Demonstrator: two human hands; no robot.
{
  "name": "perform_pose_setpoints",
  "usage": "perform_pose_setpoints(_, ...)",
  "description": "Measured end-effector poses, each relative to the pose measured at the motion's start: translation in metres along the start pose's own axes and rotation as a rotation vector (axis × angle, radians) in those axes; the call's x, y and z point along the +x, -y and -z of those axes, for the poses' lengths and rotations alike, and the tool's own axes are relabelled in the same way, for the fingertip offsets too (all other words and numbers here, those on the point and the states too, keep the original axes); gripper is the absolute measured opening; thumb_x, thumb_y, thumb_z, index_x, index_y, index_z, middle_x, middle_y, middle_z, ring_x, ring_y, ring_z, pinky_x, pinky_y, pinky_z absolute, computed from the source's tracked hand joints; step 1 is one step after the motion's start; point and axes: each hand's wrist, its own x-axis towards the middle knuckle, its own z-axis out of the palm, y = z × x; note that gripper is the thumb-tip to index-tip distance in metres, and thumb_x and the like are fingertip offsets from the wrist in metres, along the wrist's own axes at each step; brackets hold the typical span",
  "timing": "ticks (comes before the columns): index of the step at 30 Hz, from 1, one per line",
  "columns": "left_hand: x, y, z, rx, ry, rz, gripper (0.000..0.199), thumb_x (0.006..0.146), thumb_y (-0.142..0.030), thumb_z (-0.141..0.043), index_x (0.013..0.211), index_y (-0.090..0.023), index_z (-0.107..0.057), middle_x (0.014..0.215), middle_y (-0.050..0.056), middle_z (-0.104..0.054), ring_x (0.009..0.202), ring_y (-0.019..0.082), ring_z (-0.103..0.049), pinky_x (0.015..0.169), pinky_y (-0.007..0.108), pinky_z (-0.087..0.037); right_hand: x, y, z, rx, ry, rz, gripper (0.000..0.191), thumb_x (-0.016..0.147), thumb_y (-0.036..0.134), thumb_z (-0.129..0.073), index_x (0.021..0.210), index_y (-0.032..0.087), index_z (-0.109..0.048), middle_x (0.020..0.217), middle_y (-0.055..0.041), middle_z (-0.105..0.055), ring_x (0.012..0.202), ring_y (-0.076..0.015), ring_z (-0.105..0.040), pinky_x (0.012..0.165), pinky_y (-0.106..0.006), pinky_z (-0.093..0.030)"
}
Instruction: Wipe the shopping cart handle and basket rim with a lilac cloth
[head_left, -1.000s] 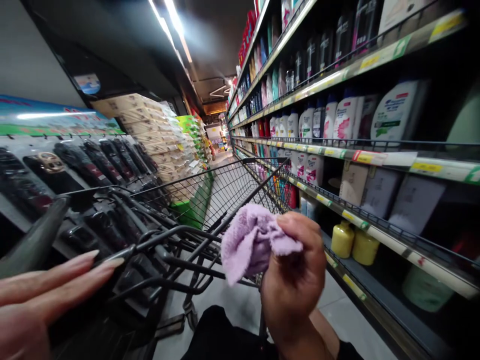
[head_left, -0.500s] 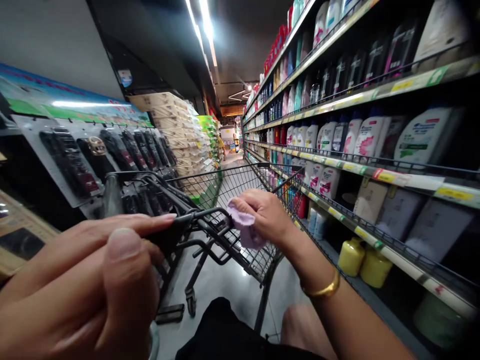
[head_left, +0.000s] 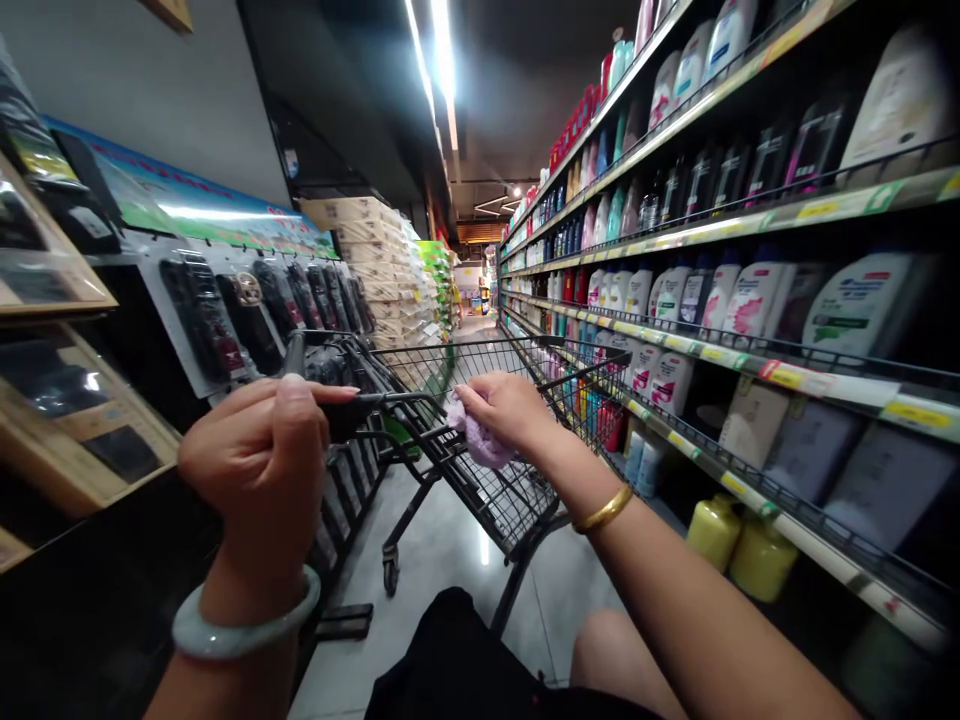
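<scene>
Lilac cloth (head_left: pixel 487 448) at a wire shopping cart (head_left: pixel 517 503)
The cloth is bunched and creased (its surface looks fluffy), beside the dark tubing; the cart stands upright on its wheels, its mesh basket stretching forward.

The crumpled cloth (head_left: pixel 486 438) looks soft and rough. The cart (head_left: pixel 499 480) is dark metal wire; the floor (head_left: pixel 442 535) is smooth and glossy.

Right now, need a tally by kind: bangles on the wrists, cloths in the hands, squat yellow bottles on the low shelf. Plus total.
Pale green bangle: 1
Gold bangle: 1
Lilac cloth: 1
Squat yellow bottles: 2
Total: 5
</scene>
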Motion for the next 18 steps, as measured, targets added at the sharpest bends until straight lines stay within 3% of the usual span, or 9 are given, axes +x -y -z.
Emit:
perform_pose_setpoints(7,0.009,0.014,0.010,0.007,0.044,0.052,0.053,0.097,-0.019,-0.050,0.045,-0.021,-0.045,0.051,-0.002,-0.055,0.066,0.017,-0.071,0.063,0.032,-0.045,0.013,0.012,-0.004,0.000,0.084,0.000,0.046,0.105,0.048,-0.044,0.082,0.020,-0.074,0.087,-0.0051,-0.073,0.077,-0.0155,-0.058,0.062,-0.029,-0.025)
perform_pose_setpoints(11,0.016,0.022,0.017,0.043,0.146,0.050,0.050,0.098,-0.024,-0.052,0.048,-0.021,-0.050,0.057,-0.001,-0.064,0.066,0.017,-0.070,0.068,0.033,-0.049,0.042,0.007,0.006,0.134,0.292,-0.081,0.043,0.100,0.049,-0.054,0.076,0.018,-0.070,0.067,-0.0010,-0.066,0.059,-0.0119,-0.051,0.057,-0.027,-0.027)
perform_pose_setpoints(15,0.021,0.027,0.021,0.065,0.211,0.062,0.043,0.100,-0.032,-0.053,0.059,-0.022,-0.062,0.068,-0.001,-0.072,0.072,0.018,-0.072,0.073,0.032,-0.051,0.074,0.012,0.005,0.374,0.089,-0.206,0.041,0.103,0.046,-0.053,0.079,0.016,-0.065,0.071,0.0011,-0.063,0.059,-0.0086,-0.048,0.056,-0.022,-0.034)
perform_pose_setpoints(16,0.022,0.028,0.022,0.093,0.225,0.057,0.041,0.100,-0.033,-0.052,0.063,-0.022,-0.065,0.070,-0.001,-0.072,0.072,0.018,-0.071,0.072,0.032,-0.049,0.077,0.017,0.002,0.453,0.116,-0.207,0.041,0.104,0.047,-0.052,0.081,0.016,-0.065,0.072,0.0016,-0.062,0.060,-0.0083,-0.048,0.056,-0.021,-0.036)
perform_pose_setpoints(18,0.023,0.029,0.024,0.180,0.245,0.021,0.038,0.101,-0.034,-0.050,0.072,-0.022,-0.071,0.071,0.000,-0.071,0.069,0.017,-0.067,0.068,0.031,-0.045,0.077,0.026,-0.005,0.641,0.370,-0.146,0.039,0.104,0.049,-0.053,0.086,0.016,-0.066,0.074,0.0022,-0.063,0.062,-0.0082,-0.051,0.057,-0.019,-0.040)
